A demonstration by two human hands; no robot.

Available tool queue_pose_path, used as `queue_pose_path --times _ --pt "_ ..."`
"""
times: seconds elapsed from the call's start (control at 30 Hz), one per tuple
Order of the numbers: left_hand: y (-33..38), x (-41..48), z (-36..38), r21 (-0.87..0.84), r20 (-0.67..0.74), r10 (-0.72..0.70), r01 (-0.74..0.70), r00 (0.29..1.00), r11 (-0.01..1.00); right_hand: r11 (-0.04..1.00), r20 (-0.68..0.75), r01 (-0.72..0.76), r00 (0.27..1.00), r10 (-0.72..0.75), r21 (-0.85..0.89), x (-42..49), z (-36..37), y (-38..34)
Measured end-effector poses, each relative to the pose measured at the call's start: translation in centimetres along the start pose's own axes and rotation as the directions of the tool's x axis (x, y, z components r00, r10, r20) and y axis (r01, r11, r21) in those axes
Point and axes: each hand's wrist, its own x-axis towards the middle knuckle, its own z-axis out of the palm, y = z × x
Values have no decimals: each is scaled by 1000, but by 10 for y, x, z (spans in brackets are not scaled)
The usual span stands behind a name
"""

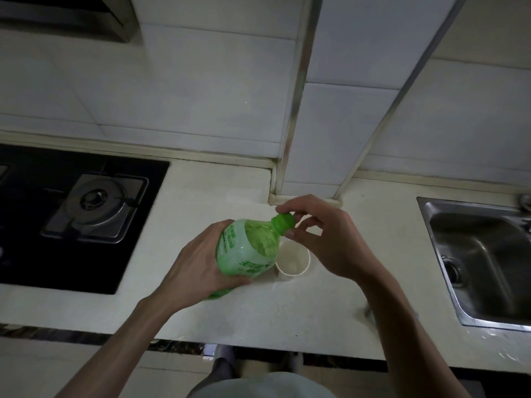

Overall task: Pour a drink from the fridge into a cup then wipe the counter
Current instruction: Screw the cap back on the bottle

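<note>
A green drink bottle (248, 251) with a pale label is held tilted above the white counter (258, 317), neck pointing up and right. My left hand (201, 264) wraps around its lower body. My right hand (321, 239) pinches the green cap (284, 221) between thumb and fingers. Just below the bottle's neck stands a white paper cup (293, 261), upright on the counter, partly hidden by the bottle; it looks empty.
A black gas hob (71, 214) with a metal burner fills the left of the counter. A steel sink (482, 259) lies at the right. A tiled wall with a boxed column (304, 156) stands right behind the cup.
</note>
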Motion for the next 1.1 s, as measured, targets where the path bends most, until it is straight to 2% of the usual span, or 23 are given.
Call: queue_pose_path --times 0.1,0.23,0.37,0.4,0.53,0.6,0.7,0.87,0.93,1.03,1.1 --pt "-3 -8 -5 -14 -20 -7 6 1000 1000 1000 13 6 1000 -6 -14 2 4 -5" --pt "-5 -17 -9 -38 -31 -2 1 1000 999 986 -91 -140 987 132 -94 5 21 -19" --pt "-9 -24 -13 -69 -23 -9 7 1000 998 951 -162 -59 987 10 -302 11 42 -23" --pt "-10 -25 -13 -77 -21 -12 10 1000 997 949 -165 -72 986 22 -307 11 43 -24" --pt "-20 -30 -18 -89 -37 -24 21 999 996 964 -228 -229 954 195 -133 10 45 -27" --pt "-26 -32 -21 -93 -40 -17 14 999 996 973 -251 -218 949 193 -76 9 44 -26" --pt "-35 -34 -27 -97 -41 -11 7 999 995 989 -189 -113 978 94 -92 9 45 -29" --pt "-46 -36 -35 -92 -45 1 -5 999 996 987 30 42 999 -38 -155 7 61 -40" --pt "-49 -37 -39 -80 -41 8 -11 999 997 975 35 51 998 -45 -214 6 69 -44" --pt "-54 -37 -43 -35 -18 33 -34 999 999 921 -70 -107 994 87 -375 7 78 -49" --pt "-58 -38 -45 -47 -23 25 -26 999 999 912 -195 -240 964 183 -333 5 80 -51"
